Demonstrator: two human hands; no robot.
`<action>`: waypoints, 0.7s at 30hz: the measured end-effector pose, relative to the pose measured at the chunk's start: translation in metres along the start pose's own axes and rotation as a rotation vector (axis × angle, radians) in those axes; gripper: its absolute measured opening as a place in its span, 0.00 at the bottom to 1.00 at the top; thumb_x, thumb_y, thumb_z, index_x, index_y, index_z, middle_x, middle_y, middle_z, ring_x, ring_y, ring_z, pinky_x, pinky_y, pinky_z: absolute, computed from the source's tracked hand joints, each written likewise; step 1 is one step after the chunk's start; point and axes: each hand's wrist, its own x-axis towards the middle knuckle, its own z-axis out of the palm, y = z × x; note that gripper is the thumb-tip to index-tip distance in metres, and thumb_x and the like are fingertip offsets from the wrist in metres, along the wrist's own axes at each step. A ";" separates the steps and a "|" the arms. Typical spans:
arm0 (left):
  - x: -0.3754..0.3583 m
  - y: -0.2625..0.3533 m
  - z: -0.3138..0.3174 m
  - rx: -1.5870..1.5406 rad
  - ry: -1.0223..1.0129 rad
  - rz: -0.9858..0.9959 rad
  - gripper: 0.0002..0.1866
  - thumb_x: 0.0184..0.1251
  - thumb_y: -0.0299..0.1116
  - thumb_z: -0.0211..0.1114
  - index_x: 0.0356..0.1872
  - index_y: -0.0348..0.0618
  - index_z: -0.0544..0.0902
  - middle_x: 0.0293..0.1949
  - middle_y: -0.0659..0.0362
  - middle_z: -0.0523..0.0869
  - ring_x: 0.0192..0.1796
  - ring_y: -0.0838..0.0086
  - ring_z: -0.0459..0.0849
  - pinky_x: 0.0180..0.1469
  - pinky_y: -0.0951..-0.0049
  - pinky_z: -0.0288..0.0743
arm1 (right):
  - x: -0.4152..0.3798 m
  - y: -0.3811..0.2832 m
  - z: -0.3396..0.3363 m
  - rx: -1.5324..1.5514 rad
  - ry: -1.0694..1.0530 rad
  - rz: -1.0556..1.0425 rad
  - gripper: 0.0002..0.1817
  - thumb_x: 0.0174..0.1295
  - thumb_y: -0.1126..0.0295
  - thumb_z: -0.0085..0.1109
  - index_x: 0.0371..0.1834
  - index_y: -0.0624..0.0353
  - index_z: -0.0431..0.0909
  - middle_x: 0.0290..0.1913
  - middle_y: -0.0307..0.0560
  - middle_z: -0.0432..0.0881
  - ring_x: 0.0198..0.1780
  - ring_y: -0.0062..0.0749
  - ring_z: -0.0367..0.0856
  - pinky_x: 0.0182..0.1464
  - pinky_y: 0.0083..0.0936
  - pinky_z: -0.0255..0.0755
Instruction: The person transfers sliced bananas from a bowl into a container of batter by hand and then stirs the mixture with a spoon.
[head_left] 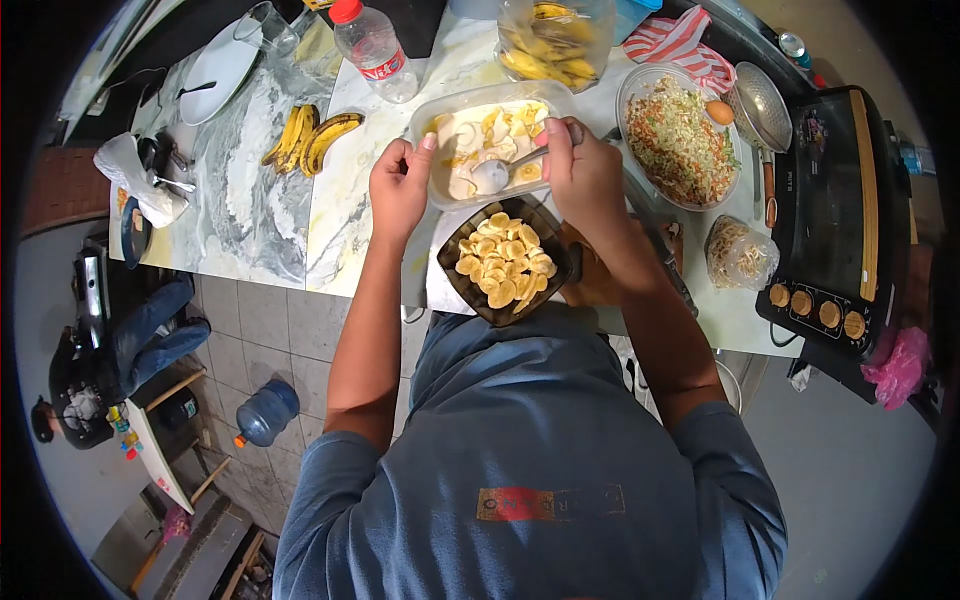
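1. Two hands on clear tub [470,110]: left hand [398,188] pinches its near rim; right hand [580,172] closed on spoon [505,168] dipped in batter.
2. Dark bowl [455,262] of banana slices just below tub.
3. Salad bowl [633,92] right; bananas [312,136] left; bottle [375,48] beyond.

Head camera looks steeply down over counter [260,215].

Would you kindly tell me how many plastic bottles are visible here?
2: a red-capped bottle stands on the counter's far edge, and a large blue water bottle lies on the floor. Others may be hidden.
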 end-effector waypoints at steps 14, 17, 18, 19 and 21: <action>0.009 -0.014 -0.013 0.063 -0.126 -0.065 0.23 0.74 0.44 0.61 0.21 0.44 0.64 0.20 0.71 0.62 0.26 0.85 0.57 0.26 0.78 0.56 | 0.029 0.018 -0.010 0.166 -0.119 -0.234 0.11 0.72 0.68 0.53 0.41 0.63 0.81 0.26 0.46 0.84 0.27 0.28 0.84 0.31 0.22 0.75; 0.006 -0.008 -0.015 0.091 -0.140 -0.088 0.23 0.75 0.43 0.60 0.21 0.44 0.65 0.20 0.70 0.62 0.26 0.85 0.58 0.27 0.78 0.57 | 0.036 0.014 -0.008 0.131 -0.211 -0.325 0.09 0.69 0.68 0.56 0.42 0.61 0.81 0.31 0.49 0.85 0.31 0.34 0.85 0.34 0.27 0.76; 0.006 -0.009 -0.017 0.091 -0.136 -0.090 0.23 0.75 0.43 0.60 0.21 0.44 0.65 0.20 0.70 0.62 0.26 0.85 0.58 0.27 0.78 0.57 | 0.039 0.017 -0.006 0.134 -0.215 -0.325 0.09 0.69 0.68 0.56 0.42 0.61 0.81 0.31 0.49 0.85 0.31 0.34 0.85 0.34 0.27 0.76; 0.006 -0.009 -0.019 0.111 -0.151 -0.100 0.23 0.75 0.43 0.60 0.21 0.43 0.65 0.20 0.69 0.62 0.26 0.84 0.58 0.27 0.78 0.57 | 0.044 0.022 -0.003 0.063 -0.291 -0.405 0.09 0.69 0.69 0.56 0.43 0.62 0.81 0.34 0.50 0.86 0.34 0.32 0.86 0.37 0.25 0.77; 0.005 -0.010 -0.022 0.133 -0.163 -0.114 0.23 0.74 0.43 0.60 0.21 0.42 0.66 0.20 0.69 0.63 0.27 0.84 0.58 0.27 0.78 0.58 | 0.051 0.024 0.000 -0.004 -0.371 -0.486 0.09 0.69 0.71 0.56 0.45 0.64 0.80 0.37 0.51 0.86 0.38 0.30 0.87 0.39 0.23 0.79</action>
